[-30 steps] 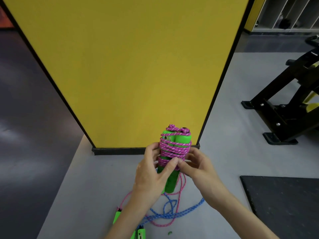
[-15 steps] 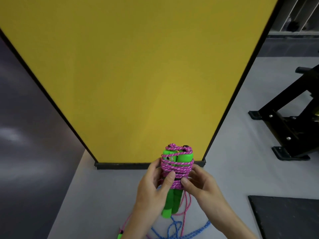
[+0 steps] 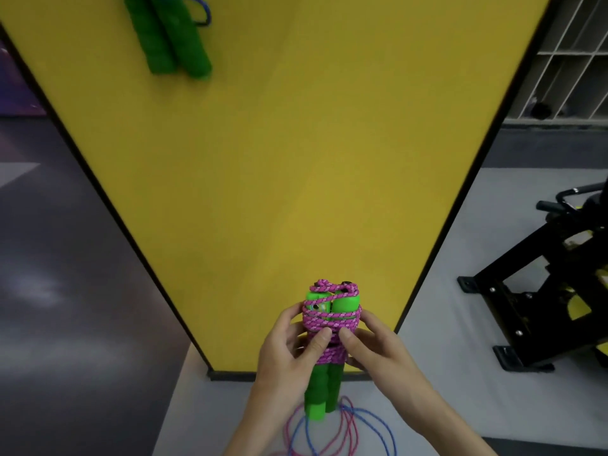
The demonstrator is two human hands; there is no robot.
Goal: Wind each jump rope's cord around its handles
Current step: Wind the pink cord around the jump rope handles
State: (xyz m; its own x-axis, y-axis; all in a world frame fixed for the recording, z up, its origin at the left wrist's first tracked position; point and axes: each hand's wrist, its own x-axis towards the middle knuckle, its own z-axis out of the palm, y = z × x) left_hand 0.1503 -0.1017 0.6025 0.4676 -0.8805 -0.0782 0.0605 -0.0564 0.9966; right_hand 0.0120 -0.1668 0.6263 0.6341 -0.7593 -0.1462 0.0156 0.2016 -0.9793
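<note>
Pink cord [image 3: 330, 319] sitting wound round green handles [image 3: 324, 386], lower centre | left hand [image 3: 286, 363] curling fingers round the handles | right hand [image 3: 378, 352] pinching the coils | loose cords [image 3: 348, 429] lying below

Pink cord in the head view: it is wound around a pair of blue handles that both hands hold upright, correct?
Not quite: the handles are green, not blue, as the head view shows. The rest stands: the pink cord is wound around them, and the left hand and right hand hold the pair upright.
</note>
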